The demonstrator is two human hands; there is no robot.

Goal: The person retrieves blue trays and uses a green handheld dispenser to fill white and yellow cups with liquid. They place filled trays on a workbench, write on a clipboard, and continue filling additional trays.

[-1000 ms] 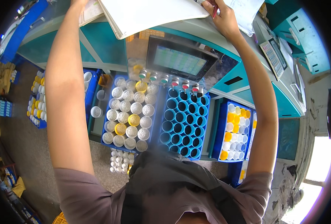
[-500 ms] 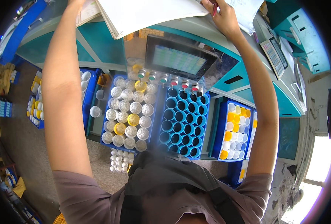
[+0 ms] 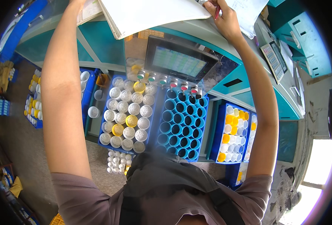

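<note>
At the top edge, my right hand (image 3: 225,19) is closed round a slim red pen (image 3: 217,12), beside the right edge of a large white sheet (image 3: 147,17). This sheet lies over a stack of papers on the grey desk. Only a sliver of my left hand (image 3: 77,3) shows at the upper left, near other papers (image 3: 89,12); its fingers are cut off by the frame. Another sheet with handwriting (image 3: 244,13) lies to the right of the pen hand.
Below the desk, a control panel with a screen (image 3: 179,60) and coloured buttons stands over two blue crates. One holds white and yellow cups of pale granules (image 3: 134,109); the other holds blue cups with dark contents (image 3: 178,118). A calculator (image 3: 274,60) lies at the right.
The view has shifted slightly, so the crates sit a little further left. My right hand keeps the pen by the sheet's edge, its pose almost the same.
</note>
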